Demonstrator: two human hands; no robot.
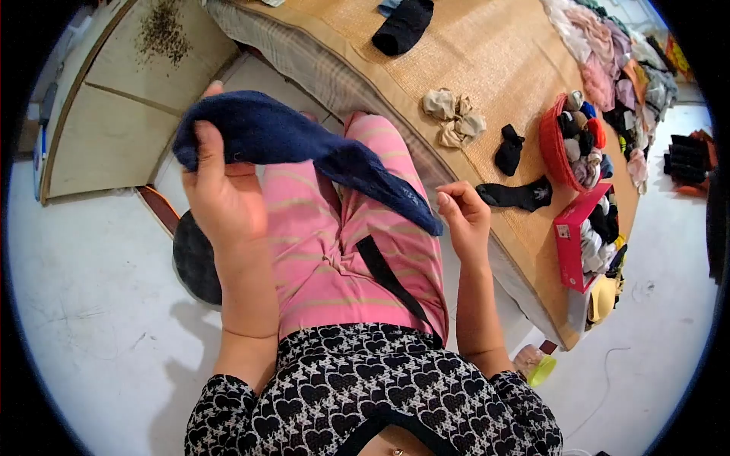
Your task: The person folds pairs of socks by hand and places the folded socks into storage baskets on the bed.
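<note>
My left hand (224,175) grips one end of a navy blue sock (258,129), thumb on the near side and fingers behind it. The sock stretches across above my lap, twisted near its middle, and its narrow end hangs down to the right. Close beside that end is my right hand (465,216), fingers curled and thumb against the forefinger in a pinch. Whether anything sits in that pinch is too small to make out. A black strap-like strip (388,277) lies on my pink striped trousers (319,281).
To the right is a bed with a woven mat (487,68). On it lie black socks (517,195), a folded black bundle (509,150), a dark sock (403,26), beige scrunchies (454,118), a red basket (549,144) of rolled socks, a pink box (569,247) and piled clothes (601,53).
</note>
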